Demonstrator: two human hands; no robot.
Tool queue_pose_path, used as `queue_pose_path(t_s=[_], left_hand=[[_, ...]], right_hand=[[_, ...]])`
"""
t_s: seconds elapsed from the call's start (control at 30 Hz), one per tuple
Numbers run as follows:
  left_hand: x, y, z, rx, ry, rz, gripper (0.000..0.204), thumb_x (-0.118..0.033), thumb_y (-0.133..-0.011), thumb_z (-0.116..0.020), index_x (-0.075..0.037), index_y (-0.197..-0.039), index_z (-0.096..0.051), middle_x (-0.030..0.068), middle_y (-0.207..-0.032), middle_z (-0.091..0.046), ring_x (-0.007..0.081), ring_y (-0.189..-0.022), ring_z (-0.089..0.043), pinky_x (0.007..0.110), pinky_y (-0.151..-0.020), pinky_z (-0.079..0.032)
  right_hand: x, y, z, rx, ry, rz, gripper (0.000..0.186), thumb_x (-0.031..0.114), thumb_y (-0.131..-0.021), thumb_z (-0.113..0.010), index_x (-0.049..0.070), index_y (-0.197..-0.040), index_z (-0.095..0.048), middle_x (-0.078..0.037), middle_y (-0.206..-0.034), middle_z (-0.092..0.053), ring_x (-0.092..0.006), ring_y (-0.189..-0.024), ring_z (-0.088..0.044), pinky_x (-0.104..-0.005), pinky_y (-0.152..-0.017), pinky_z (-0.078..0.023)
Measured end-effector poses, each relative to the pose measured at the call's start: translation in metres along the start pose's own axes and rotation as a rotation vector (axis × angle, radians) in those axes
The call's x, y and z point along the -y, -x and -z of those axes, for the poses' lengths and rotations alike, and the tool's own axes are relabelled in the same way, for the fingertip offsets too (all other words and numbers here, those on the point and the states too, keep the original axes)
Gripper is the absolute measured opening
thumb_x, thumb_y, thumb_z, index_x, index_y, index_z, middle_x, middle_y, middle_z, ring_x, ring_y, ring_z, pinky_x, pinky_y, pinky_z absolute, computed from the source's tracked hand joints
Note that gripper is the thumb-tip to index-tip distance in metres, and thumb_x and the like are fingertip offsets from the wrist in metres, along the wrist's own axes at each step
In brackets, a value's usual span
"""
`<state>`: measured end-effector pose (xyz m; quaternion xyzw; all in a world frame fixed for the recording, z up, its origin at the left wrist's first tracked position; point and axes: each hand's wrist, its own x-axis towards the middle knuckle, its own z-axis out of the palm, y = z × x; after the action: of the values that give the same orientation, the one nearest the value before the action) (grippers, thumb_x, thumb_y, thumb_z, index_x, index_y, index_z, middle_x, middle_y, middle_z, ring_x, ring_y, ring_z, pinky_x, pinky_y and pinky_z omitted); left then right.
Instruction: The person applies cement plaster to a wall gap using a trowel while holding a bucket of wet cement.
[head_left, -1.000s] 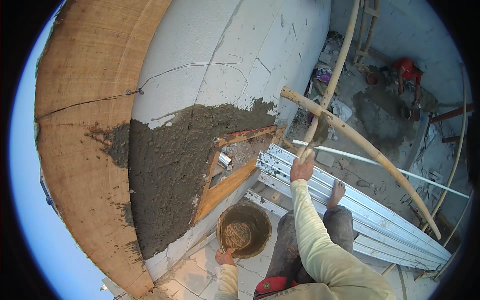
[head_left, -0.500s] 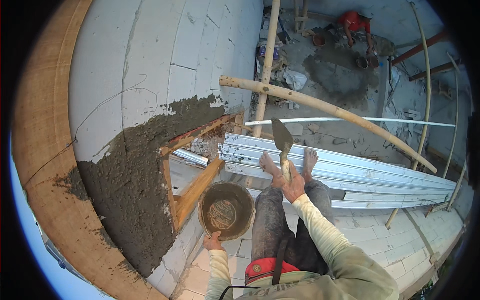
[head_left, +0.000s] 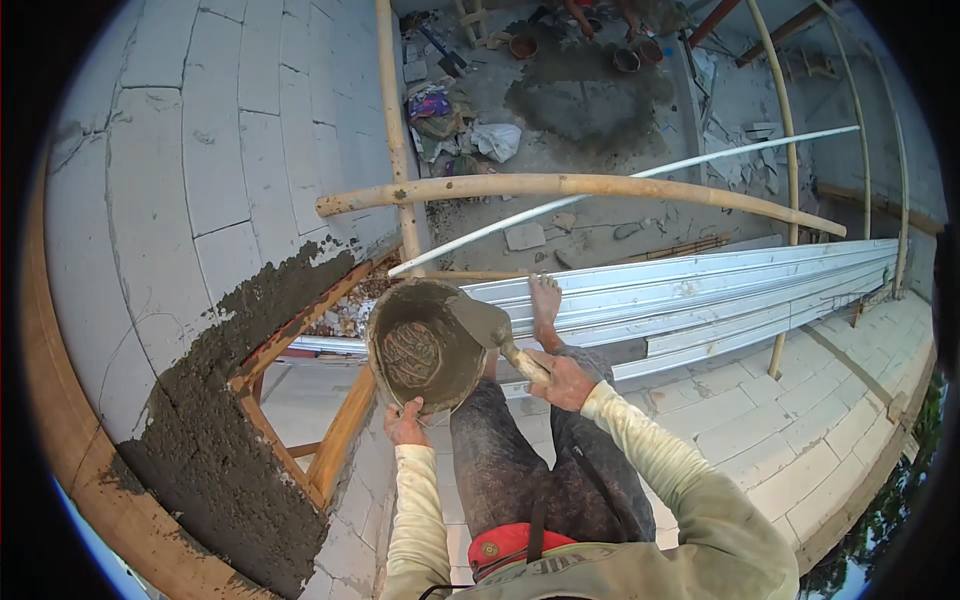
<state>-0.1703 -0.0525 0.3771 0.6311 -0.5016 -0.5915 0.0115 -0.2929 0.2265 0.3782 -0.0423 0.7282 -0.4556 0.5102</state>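
Note:
A round mortar-stained bucket [head_left: 386,391] tilts its mouth up at me, with a little residue on its bottom. My left hand [head_left: 407,424] grips its near rim. My right hand [head_left: 563,379] is wrapped round the pale handle of a pointed trowel [head_left: 480,318]. The trowel's mortar-coated blade lies over the bucket's right rim; whether it touches cannot be made out. Left of the bucket, wet grey mortar [head_left: 225,420] covers the lower part of the block wall [head_left: 210,160], beside a wooden frame [head_left: 270,445].
Metal panels [head_left: 700,290] form a platform under my feet. A bamboo pole [head_left: 580,185] and a thin white pole [head_left: 640,175] cross ahead. Far below, a co-worker's arms [head_left: 628,22] reach toward buckets [head_left: 626,60] on the floor. A shovel [head_left: 444,52] lies near sacks.
My right hand has brought the trowel left and down to the bucket's rim. My left hand has raised the bucket farther forward. The whole view has turned to the right.

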Motion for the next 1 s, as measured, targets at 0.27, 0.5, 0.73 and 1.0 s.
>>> queue_pose_path(t_s=[0.27, 0.5, 0.73, 1.0], left_hand=[[-0.007, -0.003, -0.091, 0.292, -0.028, -0.011, 0.02, 0.002, -0.071, -0.064, -0.009, -0.086, -0.055, 0.0051, -0.089, -0.065, 0.0168, -0.072, -0.065, 0.033, -0.058, -0.06], [-0.016, -0.014, -0.14, 0.384, -0.05, 0.016, 0.021, -0.001, -0.072, -0.066, -0.01, -0.089, -0.057, 0.0043, -0.089, -0.065, 0.0171, -0.079, -0.065, 0.036, -0.064, -0.06], [-0.013, -0.044, -0.213, 0.525, 0.037, 0.006, 0.025, -0.004, -0.076, -0.068, -0.008, -0.098, -0.058, 0.0068, -0.1, -0.064, 0.0215, -0.088, -0.065, 0.042, -0.07, -0.062], [-0.01, -0.127, -0.307, 0.596, 0.049, 0.008, 0.02, -0.006, -0.077, -0.069, -0.009, -0.093, -0.057, 0.0056, -0.094, -0.059, 0.025, -0.088, -0.062, 0.05, -0.073, -0.06]], right_hand=[[-0.039, 0.008, -0.006, -0.279, 0.001, 0.026, 0.066, 0.04, -0.092, -0.058, -0.003, -0.138, -0.041, -0.026, -0.086, -0.067, -0.0427, -0.085, -0.065, -0.0486, -0.079, -0.05], [-0.102, 0.054, 0.057, -0.386, -0.261, -0.246, 0.063, 0.043, -0.093, -0.058, -0.007, -0.13, -0.051, -0.024, -0.077, -0.067, -0.0325, -0.066, -0.068, -0.042, -0.074, -0.052], [-0.177, 0.035, 0.055, -0.561, -0.301, -0.389, 0.061, 0.04, -0.093, -0.058, -0.007, -0.131, -0.052, -0.014, -0.068, -0.066, -0.0177, -0.055, -0.063, -0.0319, -0.059, -0.051], [-0.31, -0.044, 0.012, -0.622, -0.138, -0.548, 0.057, 0.041, -0.09, -0.057, -0.004, -0.125, -0.056, -0.025, -0.088, -0.069, -0.0404, -0.091, -0.066, -0.0455, -0.086, -0.05]])
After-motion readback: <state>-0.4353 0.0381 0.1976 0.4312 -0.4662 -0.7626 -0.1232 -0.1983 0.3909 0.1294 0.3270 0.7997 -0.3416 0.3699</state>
